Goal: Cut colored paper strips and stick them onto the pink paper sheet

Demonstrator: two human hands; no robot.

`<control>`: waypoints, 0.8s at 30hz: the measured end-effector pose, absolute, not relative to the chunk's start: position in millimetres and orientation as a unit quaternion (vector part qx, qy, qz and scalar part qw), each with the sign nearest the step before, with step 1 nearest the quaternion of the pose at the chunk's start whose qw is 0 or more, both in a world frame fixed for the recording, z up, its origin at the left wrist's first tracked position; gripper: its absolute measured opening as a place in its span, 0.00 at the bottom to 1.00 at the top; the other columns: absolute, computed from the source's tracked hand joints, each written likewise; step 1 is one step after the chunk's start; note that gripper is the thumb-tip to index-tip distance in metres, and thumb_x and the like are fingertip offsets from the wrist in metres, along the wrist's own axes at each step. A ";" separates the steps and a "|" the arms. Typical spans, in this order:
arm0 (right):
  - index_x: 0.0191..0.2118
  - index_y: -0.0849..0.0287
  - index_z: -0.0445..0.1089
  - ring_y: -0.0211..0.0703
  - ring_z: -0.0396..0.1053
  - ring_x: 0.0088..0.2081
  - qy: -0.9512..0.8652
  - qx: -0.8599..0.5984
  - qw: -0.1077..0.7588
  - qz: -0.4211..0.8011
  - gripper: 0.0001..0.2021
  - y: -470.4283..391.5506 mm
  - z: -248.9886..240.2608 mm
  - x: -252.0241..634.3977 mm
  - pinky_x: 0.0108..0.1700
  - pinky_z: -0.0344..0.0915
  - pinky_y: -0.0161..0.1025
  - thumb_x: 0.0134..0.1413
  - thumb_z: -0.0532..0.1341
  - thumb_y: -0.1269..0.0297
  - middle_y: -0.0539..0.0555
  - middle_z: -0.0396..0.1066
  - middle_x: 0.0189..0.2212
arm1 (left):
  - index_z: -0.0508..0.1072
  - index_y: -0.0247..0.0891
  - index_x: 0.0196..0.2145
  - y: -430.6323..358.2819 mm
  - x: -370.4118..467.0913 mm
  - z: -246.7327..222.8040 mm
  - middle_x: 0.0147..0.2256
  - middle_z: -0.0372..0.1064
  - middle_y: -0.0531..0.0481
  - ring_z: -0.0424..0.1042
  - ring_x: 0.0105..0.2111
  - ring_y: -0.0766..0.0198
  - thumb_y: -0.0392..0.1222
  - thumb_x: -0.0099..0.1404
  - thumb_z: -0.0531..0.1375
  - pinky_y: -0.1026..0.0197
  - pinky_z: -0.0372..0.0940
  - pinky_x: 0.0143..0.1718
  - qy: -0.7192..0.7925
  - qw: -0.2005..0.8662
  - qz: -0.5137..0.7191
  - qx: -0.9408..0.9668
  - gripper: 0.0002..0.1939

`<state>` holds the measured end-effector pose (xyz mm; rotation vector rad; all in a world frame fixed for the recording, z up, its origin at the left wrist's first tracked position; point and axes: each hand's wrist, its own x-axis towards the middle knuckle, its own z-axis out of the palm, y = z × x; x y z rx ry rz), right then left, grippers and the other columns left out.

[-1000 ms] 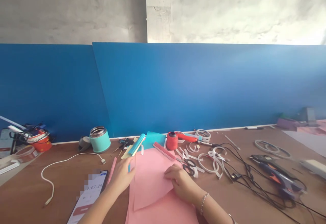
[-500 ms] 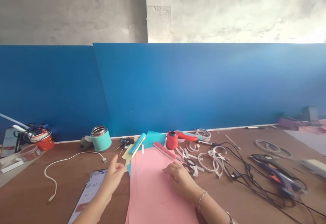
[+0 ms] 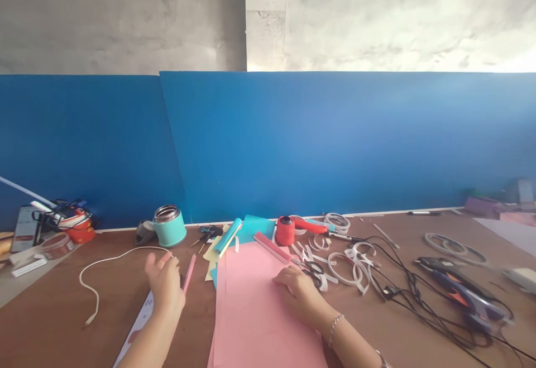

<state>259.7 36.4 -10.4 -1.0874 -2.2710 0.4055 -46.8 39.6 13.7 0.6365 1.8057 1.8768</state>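
Note:
My left hand (image 3: 164, 283) hovers over a phone (image 3: 140, 323), its fingers spread and nothing seen in them. Just right of it a narrow pink paper strip (image 3: 190, 273) lies at a slant, its lower end close to the hand. My right hand (image 3: 298, 291) rests on the right side of a stack of pink paper (image 3: 249, 312), fingers extended and slightly bent against the top sheet. A pleated pink paper piece (image 3: 272, 249) lies across the stack's far edge. Scissors (image 3: 314, 270) with dark handles lie just beyond my right hand.
Behind the stack are a folded teal piece (image 3: 228, 237), teal paper (image 3: 259, 225) and a red glue bottle (image 3: 285, 231). A teal cup (image 3: 170, 228) stands left, near a white cable (image 3: 98, 267). White strips (image 3: 355, 262) and black cords (image 3: 412, 290) spread right. A blue partition (image 3: 293, 144) closes the back.
My left hand has moved left, away from the pink paper stack, and the pink strip now shows beside it. My right hand stays on the paper. The view has shifted slightly.

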 end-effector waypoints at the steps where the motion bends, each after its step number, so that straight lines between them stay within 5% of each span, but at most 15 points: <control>1: 0.34 0.56 0.74 0.42 0.67 0.36 -0.852 -0.408 0.288 0.155 0.13 36.1 -9.8 259.1 0.41 0.62 0.38 0.52 0.52 0.76 0.53 0.73 0.32 | 0.47 0.44 0.59 40.4 -42.1 11.8 0.47 0.64 0.45 0.69 0.45 0.62 0.38 0.55 0.53 0.58 0.68 0.41 0.665 0.246 0.657 0.256 0.35; 4: 0.34 0.56 0.74 0.42 0.67 0.36 -0.848 -0.414 0.285 0.168 0.15 34.7 -8.3 258.3 0.40 0.62 0.37 0.51 0.52 0.77 0.53 0.73 0.32 | 0.55 0.38 0.56 47.9 -20.2 4.5 0.46 0.66 0.42 0.70 0.43 0.57 0.43 0.55 0.56 0.57 0.68 0.38 0.689 0.257 0.571 0.366 0.31; 7: 0.35 0.56 0.74 0.42 0.68 0.37 -0.840 -0.420 0.293 0.180 0.17 33.9 -8.3 258.7 0.40 0.62 0.37 0.48 0.51 0.79 0.53 0.74 0.33 | 0.61 0.33 0.50 58.3 -4.2 -4.3 0.42 0.67 0.40 0.69 0.42 0.51 0.47 0.53 0.58 0.52 0.66 0.40 0.698 0.152 0.485 0.504 0.28; 11: 0.35 0.55 0.75 0.42 0.68 0.37 -0.837 -0.421 0.299 0.180 0.18 34.9 -11.0 259.8 0.40 0.62 0.37 0.48 0.51 0.79 0.52 0.74 0.32 | 0.70 0.38 0.31 67.4 -4.8 -6.3 0.35 0.70 0.42 0.68 0.42 0.47 0.42 0.54 0.57 0.52 0.62 0.43 0.704 0.051 0.384 0.595 0.07; 13: 0.34 0.54 0.75 0.42 0.68 0.36 -0.838 -0.418 0.302 0.178 0.17 35.8 -12.2 260.3 0.40 0.62 0.37 0.50 0.52 0.78 0.52 0.73 0.32 | 0.70 0.40 0.25 69.1 -10.9 0.6 0.32 0.71 0.46 0.70 0.39 0.51 0.39 0.55 0.55 0.55 0.63 0.39 0.705 0.056 0.373 0.600 0.04; 20: 0.34 0.54 0.74 0.41 0.68 0.35 -0.843 -0.414 0.297 0.175 0.15 35.5 -12.1 261.1 0.41 0.62 0.37 0.52 0.52 0.77 0.52 0.73 0.31 | 0.65 0.41 0.33 56.2 -21.5 32.1 0.29 0.73 0.49 0.74 0.25 0.60 0.47 0.62 0.50 0.63 0.65 0.24 0.670 0.187 0.479 0.536 0.09; 24: 0.46 0.54 0.70 0.44 0.68 0.38 -0.827 -0.435 0.315 0.163 0.19 37.7 -19.2 261.1 0.43 0.64 0.41 0.52 0.51 0.76 0.54 0.72 0.36 | 0.64 0.42 0.32 35.0 -5.4 28.6 0.35 0.74 0.47 0.75 0.37 0.56 0.50 0.63 0.51 0.58 0.70 0.36 0.581 0.218 0.493 0.610 0.10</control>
